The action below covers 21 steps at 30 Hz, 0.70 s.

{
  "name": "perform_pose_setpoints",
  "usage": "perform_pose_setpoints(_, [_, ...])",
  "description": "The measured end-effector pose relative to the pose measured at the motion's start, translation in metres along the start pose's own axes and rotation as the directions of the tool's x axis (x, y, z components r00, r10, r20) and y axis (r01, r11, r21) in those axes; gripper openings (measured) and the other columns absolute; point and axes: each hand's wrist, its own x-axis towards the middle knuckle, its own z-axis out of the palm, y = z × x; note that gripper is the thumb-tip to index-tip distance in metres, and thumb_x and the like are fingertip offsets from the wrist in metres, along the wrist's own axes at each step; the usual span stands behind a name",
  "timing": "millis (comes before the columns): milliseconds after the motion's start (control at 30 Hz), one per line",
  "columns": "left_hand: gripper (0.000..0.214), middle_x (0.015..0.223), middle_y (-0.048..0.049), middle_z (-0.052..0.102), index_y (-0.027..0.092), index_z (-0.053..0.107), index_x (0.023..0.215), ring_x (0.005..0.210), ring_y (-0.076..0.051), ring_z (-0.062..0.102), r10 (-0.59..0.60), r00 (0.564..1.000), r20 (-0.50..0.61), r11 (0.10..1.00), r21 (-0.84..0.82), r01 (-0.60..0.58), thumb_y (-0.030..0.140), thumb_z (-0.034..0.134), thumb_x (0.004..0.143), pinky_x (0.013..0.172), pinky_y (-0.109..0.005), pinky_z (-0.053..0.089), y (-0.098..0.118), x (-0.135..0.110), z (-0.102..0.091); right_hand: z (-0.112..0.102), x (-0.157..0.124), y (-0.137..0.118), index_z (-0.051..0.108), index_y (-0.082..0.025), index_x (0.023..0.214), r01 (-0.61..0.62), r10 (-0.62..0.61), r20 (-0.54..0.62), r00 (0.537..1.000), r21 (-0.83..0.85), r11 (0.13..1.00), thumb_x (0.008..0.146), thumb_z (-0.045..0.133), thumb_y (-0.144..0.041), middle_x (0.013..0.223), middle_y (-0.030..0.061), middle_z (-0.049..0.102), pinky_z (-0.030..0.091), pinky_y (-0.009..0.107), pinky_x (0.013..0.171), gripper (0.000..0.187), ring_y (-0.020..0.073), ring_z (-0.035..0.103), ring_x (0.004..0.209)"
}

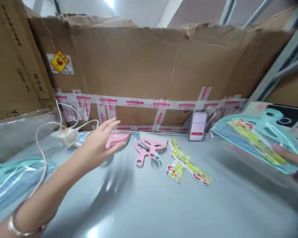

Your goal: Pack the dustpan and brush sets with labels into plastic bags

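Note:
My left hand point(100, 140) is raised over the table with its fingers stretched out and holds nothing. Just past its fingertips lies a pink dustpan point(118, 138), partly hidden by the hand. At the right edge, my right hand point(291, 158), blurred and partly out of view, grips a teal dustpan point(270, 124) in clear plastic, a yellow-green label strip lying along its front. Between the hands rest several small hand brushes, with a pink brush point(152, 145) on top. To their right, several yellow-green label strips point(188, 165) overlap on the table.
A phone point(198, 126) leans upright against the taped cardboard wall point(149, 66). White cables run from a plug adapter point(68, 136) at the left. Another bagged teal dustpan point(17, 175) lies at the left edge. Metal shelf posts point(278, 66) rise at the right.

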Motion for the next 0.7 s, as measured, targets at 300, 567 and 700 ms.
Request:
perform_pose_setpoints(300, [0.054,0.120,-0.0139,0.061,0.019,0.056,0.117,0.102,-0.025,0.062,-0.271,0.844,0.462,0.315,-0.787,0.531,0.051,0.062,0.075,0.081,-0.036,0.053,0.016,0.018,0.048,0.181,-0.031,-0.057,0.056,-0.022,0.104,-0.058,-0.122,0.700,0.704,0.228,0.972,0.061,0.075,-0.046,0.091,0.0074,0.069,0.053,0.032,0.064,0.053,0.0207,0.066,0.074])
perform_pose_setpoints(567, [0.034,0.091,-0.0072,0.072,0.016,0.063,0.104,0.079,-0.019,0.068,-0.654,0.713,0.253,-0.007,-0.945,0.328,0.039,0.064,0.078,0.071,-0.029,0.055,-0.010,0.016,0.066,0.239,-0.074,-0.046,0.054,-0.021,0.089,0.535,-0.616,0.193,0.764,0.345,0.771,0.074,0.062,-0.047,0.095,0.0060,0.059,0.048,0.035,0.075,0.032,0.0192,0.056,0.087])
perform_pose_setpoints(700, [0.041,0.090,-0.0060,0.072,0.018,0.064,0.101,0.078,-0.018,0.068,-0.689,0.715,0.116,0.031,-0.982,0.189,0.053,0.055,0.081,0.068,-0.028,0.055,-0.010,0.014,0.070,0.241,-0.094,-0.034,0.054,-0.021,0.088,-0.062,-0.227,0.604,0.764,0.419,0.906,0.069,0.067,-0.050,0.079,0.0008,0.062,0.045,0.025,0.059,0.037,0.0127,0.057,0.067])
